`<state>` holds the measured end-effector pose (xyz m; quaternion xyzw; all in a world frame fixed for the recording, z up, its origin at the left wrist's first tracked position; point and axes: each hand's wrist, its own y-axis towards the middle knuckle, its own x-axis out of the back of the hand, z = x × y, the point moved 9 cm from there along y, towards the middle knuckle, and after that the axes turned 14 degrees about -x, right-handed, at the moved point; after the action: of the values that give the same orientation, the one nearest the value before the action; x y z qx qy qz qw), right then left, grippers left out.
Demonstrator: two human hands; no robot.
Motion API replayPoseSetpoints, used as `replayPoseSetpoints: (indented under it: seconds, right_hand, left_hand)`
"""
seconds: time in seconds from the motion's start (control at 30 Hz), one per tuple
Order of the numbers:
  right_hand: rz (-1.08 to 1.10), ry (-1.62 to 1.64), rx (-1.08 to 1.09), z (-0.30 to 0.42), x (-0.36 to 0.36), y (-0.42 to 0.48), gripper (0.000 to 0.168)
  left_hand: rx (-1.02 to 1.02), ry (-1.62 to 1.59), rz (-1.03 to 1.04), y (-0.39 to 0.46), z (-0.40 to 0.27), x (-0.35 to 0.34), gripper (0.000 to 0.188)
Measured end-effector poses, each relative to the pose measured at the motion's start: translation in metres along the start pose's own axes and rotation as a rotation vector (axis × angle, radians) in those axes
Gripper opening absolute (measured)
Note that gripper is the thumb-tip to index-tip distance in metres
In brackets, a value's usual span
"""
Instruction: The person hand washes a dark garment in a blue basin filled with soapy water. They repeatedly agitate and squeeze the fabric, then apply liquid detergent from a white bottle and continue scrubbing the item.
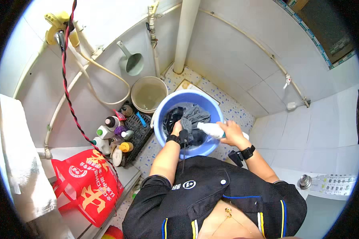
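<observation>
A blue plastic bucket (188, 93) stands on the floor in front of me, with dark wet clothing (174, 117) and a grey garment (197, 115) in it. My left hand (176, 129) reaches inside and grips the grey garment near its left edge; the fingers are partly hidden. Over the bucket's right rim, my right hand (233, 133) holds a white plastic bottle (211, 129) tilted almost flat, its narrow end pointing left above the clothes. Whether anything flows from it cannot be made out. Both wrists wear black bands with small devices.
A cream bucket (149, 78) of cloudy water touches the blue one's upper left. Left of them, a black plastic basket (142, 131) stands by several bottles (103, 145). A red bag (88, 185) rests on a ledge. A twisted red-black cable (66, 89) hangs at left.
</observation>
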<state>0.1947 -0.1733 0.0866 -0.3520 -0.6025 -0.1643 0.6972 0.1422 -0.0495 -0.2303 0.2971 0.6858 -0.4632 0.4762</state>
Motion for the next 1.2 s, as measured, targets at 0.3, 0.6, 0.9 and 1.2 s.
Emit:
replayPoseSetpoints:
  seconds: [0.3, 0.6, 0.9, 1.2]
  right_hand:
    - [0.02, 0.056, 0.026, -0.009, -0.007, 0.001, 0.07]
    - [0.048, -0.037, -0.095, -0.019, -0.006, 0.004, 0.07]
    - [0.072, -0.011, -0.062, -0.022, -0.01, 0.004, 0.07]
    - [0.06, 0.047, 0.038, -0.007, -0.007, -0.002, 0.069]
  left_hand:
    - [0.117, 0.133, -0.282, -0.057, -0.003, -0.06, 0.042]
    - [0.213, 0.077, -0.284, -0.061, 0.01, -0.072, 0.039]
    - [0.279, 0.553, -0.305, -0.081, -0.004, -0.094, 0.031]
    - [0.18, 0.109, -0.323, -0.05, 0.022, -0.054, 0.034]
